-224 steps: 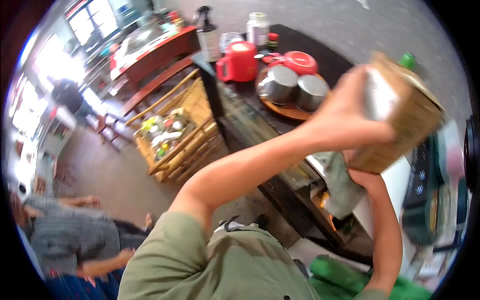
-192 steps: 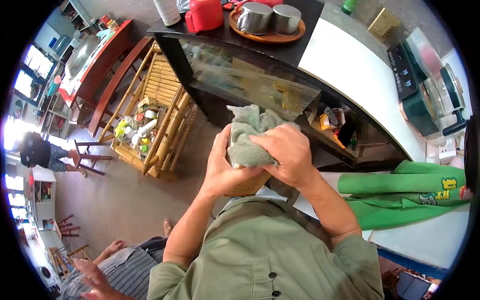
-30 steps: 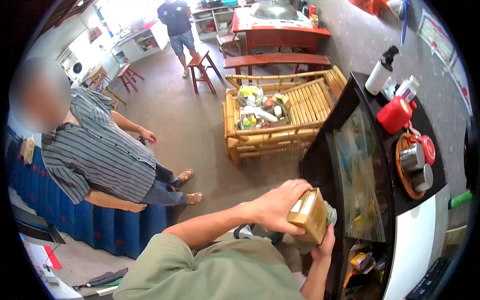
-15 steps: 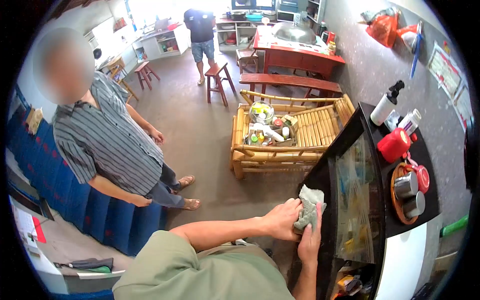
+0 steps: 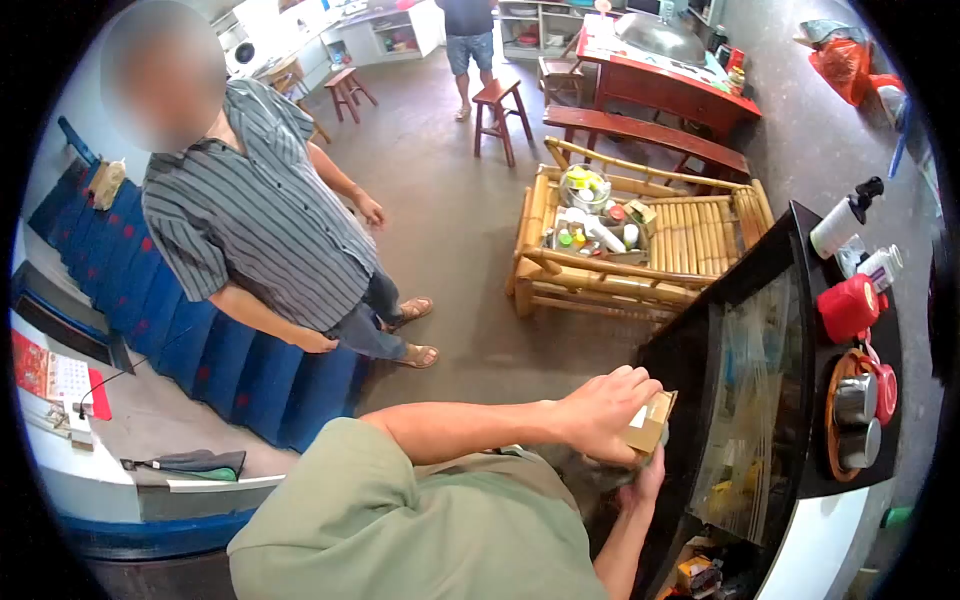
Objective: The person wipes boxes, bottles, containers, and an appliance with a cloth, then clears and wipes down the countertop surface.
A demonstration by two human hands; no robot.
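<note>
A small brown cardboard box (image 5: 646, 424) is in front of me, beside the dark cabinet (image 5: 741, 350). My left hand (image 5: 608, 410) is closed over the box from the left, its fingers across the top. My right hand (image 5: 643, 482) is just below, closed, with its thumb side up near the box's lower edge. A bit of grey cloth (image 5: 665, 437) shows between the box and my right hand; most of it is hidden. The cabinet's plastic-covered side is right of my hands.
Bottles, a red container (image 5: 848, 307) and metal cups (image 5: 857, 400) stand on the cabinet top. Beyond is a bamboo bench (image 5: 690, 245) with small goods on it. A person in a striped shirt (image 5: 265, 200) stands left, by blue steps (image 5: 220, 350); another person stands at the back.
The grey cloth that both hands held up is now mostly hidden, and the cardboard box has come into sight under my left hand. The view has swung left and downward.
</note>
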